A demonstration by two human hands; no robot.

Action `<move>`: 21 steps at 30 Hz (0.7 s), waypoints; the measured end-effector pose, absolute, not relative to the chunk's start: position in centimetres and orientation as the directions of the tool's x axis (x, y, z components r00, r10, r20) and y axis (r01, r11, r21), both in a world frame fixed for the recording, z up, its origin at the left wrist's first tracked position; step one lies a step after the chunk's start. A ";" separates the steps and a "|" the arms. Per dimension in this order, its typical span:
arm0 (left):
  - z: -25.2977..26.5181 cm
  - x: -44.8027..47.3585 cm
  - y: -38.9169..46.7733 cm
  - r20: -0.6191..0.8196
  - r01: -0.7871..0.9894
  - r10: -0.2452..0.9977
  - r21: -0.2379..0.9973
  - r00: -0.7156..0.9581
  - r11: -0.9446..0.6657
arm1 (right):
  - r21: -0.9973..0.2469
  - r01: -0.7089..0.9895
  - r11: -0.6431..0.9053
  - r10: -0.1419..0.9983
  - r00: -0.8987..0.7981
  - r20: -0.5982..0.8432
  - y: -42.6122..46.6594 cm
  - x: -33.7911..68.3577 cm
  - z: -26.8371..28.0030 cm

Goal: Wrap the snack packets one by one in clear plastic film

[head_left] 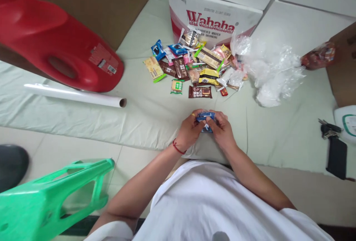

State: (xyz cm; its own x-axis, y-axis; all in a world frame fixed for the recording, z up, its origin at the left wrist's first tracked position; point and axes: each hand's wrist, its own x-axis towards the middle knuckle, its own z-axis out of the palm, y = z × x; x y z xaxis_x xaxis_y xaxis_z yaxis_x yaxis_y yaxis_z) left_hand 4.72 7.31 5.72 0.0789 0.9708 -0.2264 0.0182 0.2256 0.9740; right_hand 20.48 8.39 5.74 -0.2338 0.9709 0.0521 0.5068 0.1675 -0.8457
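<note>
Close to the front edge of the cloth-covered surface, my left hand (189, 129) and my right hand (223, 127) hold a small blue snack packet (206, 115) between them. Both thumbs press on its face, and the fingers curl behind its sides. My palms cover part of the packet, so its full shape is hidden. Just beyond my hands lies a brown cocoa snack packet (200, 92), with a green-and-clear biscuit packet (176, 86) to its left. Behind these spreads a heap of mixed wrapped snacks (191, 62), some brown, yellow, blue and pink.
Crumpled clear plastic bags (274, 70) lie right of the heap. A Wahaha carton (214, 18) stands behind. Leftward are a red jug (83, 51) and a white roll (75, 95). Keys (329, 129) and a black phone (336, 157) sit far right; a green stool (55, 196) is lower left.
</note>
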 end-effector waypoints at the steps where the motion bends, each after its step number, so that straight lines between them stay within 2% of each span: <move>1: 5.8 4.9 7.3 -0.216 0.066 0.972 0.975 0.096 0.210 | -0.867 0.484 0.121 0.978 -0.209 0.020 8.7 21.3 6.1; 4: 6.6 5.3 7.6 -0.161 0.307 0.971 0.946 0.174 0.102 | -0.943 0.326 -0.071 0.948 -0.271 -0.165 9.5 24.1 7.4; 7: 7.3 5.9 8.2 -0.121 0.505 0.940 0.861 0.318 -0.060 | -0.920 0.359 -0.154 0.890 -0.355 -0.288 10.0 26.5 8.5; 10: 7.7 6.9 9.0 -0.115 0.537 0.872 0.823 0.476 -0.185 | -0.914 0.364 -0.178 0.850 -0.412 -0.329 10.1 28.2 8.9; 14: 7.6 8.0 9.6 -0.019 0.440 0.790 0.839 0.613 -0.321 | -0.945 0.216 -0.247 0.814 -0.482 -0.323 9.9 29.2 8.2; 17: 7.0 7.1 9.0 0.111 0.407 0.807 0.819 0.580 -0.405 | -0.939 0.194 -0.283 0.823 -0.454 -0.342 9.6 29.9 7.5; 21: 5.3 2.3 7.0 0.214 0.551 0.931 0.758 0.295 -0.349 | -0.919 0.224 -0.325 0.856 -0.345 -0.386 9.3 33.8 8.0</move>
State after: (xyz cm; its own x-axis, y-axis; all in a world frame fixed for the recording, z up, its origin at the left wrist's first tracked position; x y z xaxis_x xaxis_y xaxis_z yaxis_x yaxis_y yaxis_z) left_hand 2.29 6.95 5.32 0.2955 0.9310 0.2143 0.5508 -0.3493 0.7581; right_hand 33.84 9.27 8.01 -0.3446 0.8557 -0.3861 0.2237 -0.3245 -0.9190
